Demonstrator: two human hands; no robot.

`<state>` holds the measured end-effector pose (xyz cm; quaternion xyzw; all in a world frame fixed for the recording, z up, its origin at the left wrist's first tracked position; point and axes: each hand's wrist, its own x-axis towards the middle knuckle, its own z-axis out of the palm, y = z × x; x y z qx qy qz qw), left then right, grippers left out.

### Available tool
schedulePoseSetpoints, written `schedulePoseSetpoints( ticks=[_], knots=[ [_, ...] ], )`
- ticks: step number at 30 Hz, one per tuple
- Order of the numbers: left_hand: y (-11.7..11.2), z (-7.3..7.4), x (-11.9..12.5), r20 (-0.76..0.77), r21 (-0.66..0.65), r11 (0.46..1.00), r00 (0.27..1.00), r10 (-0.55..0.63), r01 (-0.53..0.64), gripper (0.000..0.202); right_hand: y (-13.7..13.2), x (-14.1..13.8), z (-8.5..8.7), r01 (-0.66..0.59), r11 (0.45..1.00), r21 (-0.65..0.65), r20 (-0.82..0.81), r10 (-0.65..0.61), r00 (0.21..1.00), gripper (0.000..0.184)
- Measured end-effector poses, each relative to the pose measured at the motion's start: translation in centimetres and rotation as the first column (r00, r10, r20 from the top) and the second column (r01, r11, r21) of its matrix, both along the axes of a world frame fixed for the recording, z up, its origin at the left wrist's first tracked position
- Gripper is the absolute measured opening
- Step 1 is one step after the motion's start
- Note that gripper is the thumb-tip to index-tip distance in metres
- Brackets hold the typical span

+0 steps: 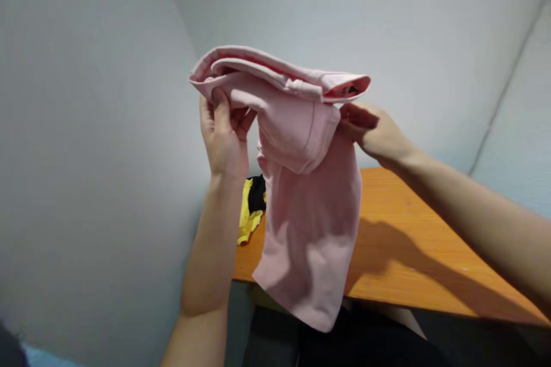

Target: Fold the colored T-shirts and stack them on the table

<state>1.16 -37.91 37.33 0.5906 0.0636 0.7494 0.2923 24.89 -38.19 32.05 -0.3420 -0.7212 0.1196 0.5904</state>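
A pair of pink pants [310, 200] hangs in the air in front of me, waistband up and one leg draping below the table's front edge. The waistband is folded over itself, and a printed label shows inside its right end. My left hand [226, 132] grips the cloth under the left end of the waistband, thumb in front and fingers partly behind. At the other end, my right hand [364, 129] is closed on the cloth just below the waistband; its fingertips are hidden behind the fabric.
An orange-brown wooden table [400, 200] lies beyond and below the pants, against pale walls. A yellow and black cloth item [249, 212] rests on its left part, partly covered by the pants. A bit of light blue material [47, 355] shows at the lower left.
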Motion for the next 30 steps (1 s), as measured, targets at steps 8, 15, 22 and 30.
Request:
schedulePoseSetpoints(
  ticks=[8, 15, 22, 30],
  knots=[
    [6.0, -0.8, 0.7, -0.215, -0.029, 0.996, 0.974, 0.074, -0.082, 0.036, -2.4, 6.9, 4.7, 0.455, 0.861, 0.226, 0.34, -0.507, 0.792, 0.014],
    [6.4, -12.8, 2.5, -0.577, -0.582, 0.77, 0.8, -0.166, -0.26, 0.045, -0.7, 8.7, -4.8, 0.644, 0.765, 0.002, 0.572, -0.53, 0.627, 0.017],
    [4.6, -29.0, -3.1, -0.747, -0.613, 0.588, 0.629, -0.215, -0.527, 0.038, -3.1, 9.8, -20.6, 0.576, 0.728, -0.372, 0.714, -0.172, 0.679, 0.004],
    [3.0, -28.5, -2.3, -0.914, -0.248, 0.845, 0.403, -0.042, -0.473, 0.023, 1.3, 9.1, -22.4, 0.525, 0.726, -0.444, 0.664, -0.127, 0.737, 0.017]
  ],
)
